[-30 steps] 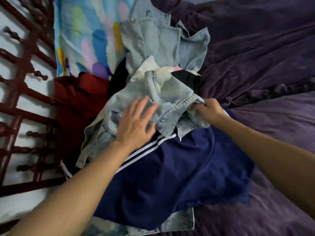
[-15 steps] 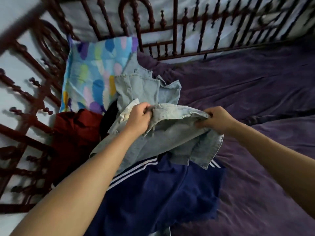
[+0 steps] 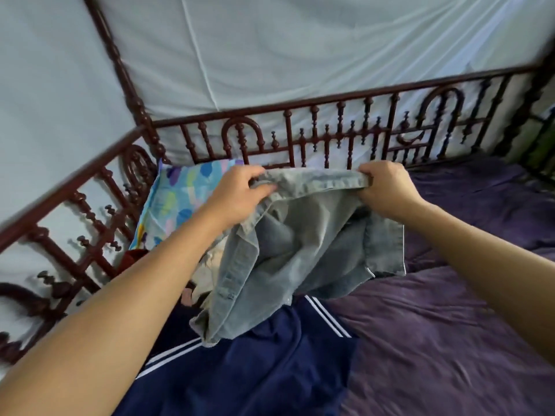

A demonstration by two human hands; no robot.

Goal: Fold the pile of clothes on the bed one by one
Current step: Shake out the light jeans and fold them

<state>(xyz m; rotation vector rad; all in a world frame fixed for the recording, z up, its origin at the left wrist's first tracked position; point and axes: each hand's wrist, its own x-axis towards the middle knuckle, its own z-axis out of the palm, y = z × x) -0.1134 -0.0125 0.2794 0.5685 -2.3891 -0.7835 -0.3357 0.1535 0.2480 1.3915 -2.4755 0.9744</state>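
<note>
— So, hands: where are they?
— Both up in front of the bed rail (image 3: 330, 127), well apart. Left hand (image 3: 237, 193) pinches one end of the denim garment (image 3: 309, 244) along its top edge, thumb on the near side, fingers curled over. Right hand (image 3: 387, 190) is fisted round the other end. The edge runs approx. level btwn them.
— And the rest of the denim?
— Hangs from that edge in loose folds. Its lower left corner droops lowest, over the navy garment (image 3: 255, 364) w/ white stripes. Can't tell if it touches.
— The pile?
— Navy piece lies spread on the purple blanket (image 3: 435, 340), nearest the camera. Just behind the left forearm there's a cream garment (image 3: 210, 265) & a bit of red fabric (image 3: 135, 256) by the side rail, both mostly hidden by arm & denim.
— Anything else on the bed?
— Patterned pillow (image 3: 180, 199), blue w/ pastel blobs, propped in the far left corner against the rail. White cloth (image 3: 270, 49) hangs behind the rails. Frame edges are blurred.
</note>
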